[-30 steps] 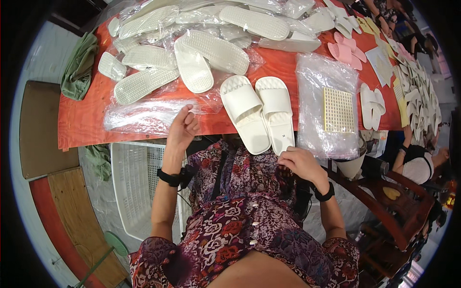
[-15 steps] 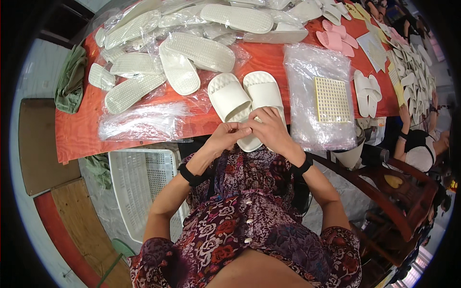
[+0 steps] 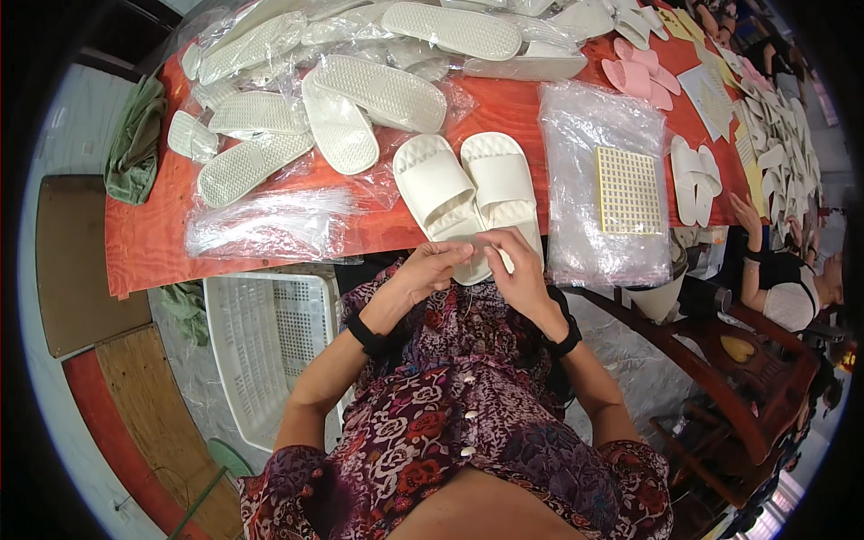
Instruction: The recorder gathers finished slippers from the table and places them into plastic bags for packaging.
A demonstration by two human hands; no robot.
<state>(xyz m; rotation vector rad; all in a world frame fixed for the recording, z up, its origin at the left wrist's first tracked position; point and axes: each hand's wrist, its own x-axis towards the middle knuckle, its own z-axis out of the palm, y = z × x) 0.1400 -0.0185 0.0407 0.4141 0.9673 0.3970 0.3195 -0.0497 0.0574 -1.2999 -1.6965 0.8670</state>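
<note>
A pair of white slippers (image 3: 439,183) stands side by side at the table's front edge, toes pointing away. Over their heel ends, my left hand (image 3: 430,272) pinches thumb against forefinger. Facing it, my right hand (image 3: 520,277) has its fingers curled in a pinch, the fingertips of both hands close together. A thin, clear strand seems to run between them, too fine to make out. To the left lies a bundle of clear plastic strands (image 3: 270,225) on a plastic bag. Right of the slippers, a yellow sheet of small labels (image 3: 628,191) rests on a stack of clear bags (image 3: 576,243).
Bagged white slippers (image 3: 378,94) pile up across the red table (image 3: 144,256). Pink slippers (image 3: 637,76) and another white pair (image 3: 695,180) lie at the right. Below are a white plastic basket (image 3: 270,360) and a wooden chair (image 3: 729,360). Another person's hand (image 3: 745,216) reaches in at right.
My right hand has drawn back from the slippers toward me, and its fingers have come down beside my left fingertips. My left hand has shifted slightly. The slippers stay in place.
</note>
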